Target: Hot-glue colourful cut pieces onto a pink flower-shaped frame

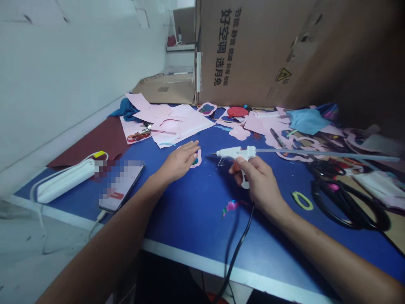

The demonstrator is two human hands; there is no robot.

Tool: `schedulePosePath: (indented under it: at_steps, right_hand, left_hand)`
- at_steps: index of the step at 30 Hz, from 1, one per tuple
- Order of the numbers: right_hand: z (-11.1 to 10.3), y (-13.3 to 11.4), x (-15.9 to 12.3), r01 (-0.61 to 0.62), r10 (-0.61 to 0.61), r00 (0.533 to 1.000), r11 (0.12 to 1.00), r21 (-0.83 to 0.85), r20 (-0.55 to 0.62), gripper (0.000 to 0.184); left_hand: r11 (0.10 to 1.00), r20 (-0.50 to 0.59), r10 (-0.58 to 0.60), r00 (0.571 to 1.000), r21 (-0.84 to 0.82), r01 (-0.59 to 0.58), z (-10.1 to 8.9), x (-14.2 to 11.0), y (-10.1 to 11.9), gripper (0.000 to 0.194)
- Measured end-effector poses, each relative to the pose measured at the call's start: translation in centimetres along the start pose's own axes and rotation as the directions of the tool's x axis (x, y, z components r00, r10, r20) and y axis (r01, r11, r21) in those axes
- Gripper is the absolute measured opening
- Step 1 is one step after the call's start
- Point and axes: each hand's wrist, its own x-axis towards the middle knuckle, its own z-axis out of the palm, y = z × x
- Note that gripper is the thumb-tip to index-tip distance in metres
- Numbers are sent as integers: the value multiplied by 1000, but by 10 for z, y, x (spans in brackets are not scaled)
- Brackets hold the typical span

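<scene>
My right hand (257,175) is wrapped round the grip of a white hot glue gun (232,153). Its nozzle points left, and a long translucent glue stick (316,154) runs out of its back end to the right. Palm down on the blue table, my left hand (182,161) has its fingers stretched out over a small pink-edged cutout (199,157) with a coloured middle. Most of that cutout is hidden under the hand. A gap separates the nozzle from my left fingers. Nearer to me lies a small multicoloured scrap (230,207).
Pink paper sheets (186,122) and cutouts cover the table's back. Black-handled scissors (351,207) and a yellow-green ring (302,200) lie at right. A phone (123,190) and a white power strip (66,179) are at left. A large cardboard box (253,55) stands behind. The gun's black cord (240,245) hangs over the front edge.
</scene>
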Motion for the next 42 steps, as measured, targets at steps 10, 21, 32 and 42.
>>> schedulePosePath:
  at_steps: [10,21,32,42]
  right_hand:
    - [-2,-1,0,-24,25,1000,1000,-7,14,43]
    - [-2,-2,0,-31,32,999,999,-16,37,41]
    - [-6,-6,1,-13,13,1000,1000,-18,-6,42]
    - [-10,-9,4,7,-7,1000,1000,-8,-11,40]
  left_hand:
    - [990,164,-16,986,142,-8,6,4,-6,60]
    - [972,226,-48,973,236,-7,5,6,-2,63]
    - [992,128,-123,984,19,122,-3,0,-2,65]
    - [984,139,-87,987,164,63,-5,-4,20,71]
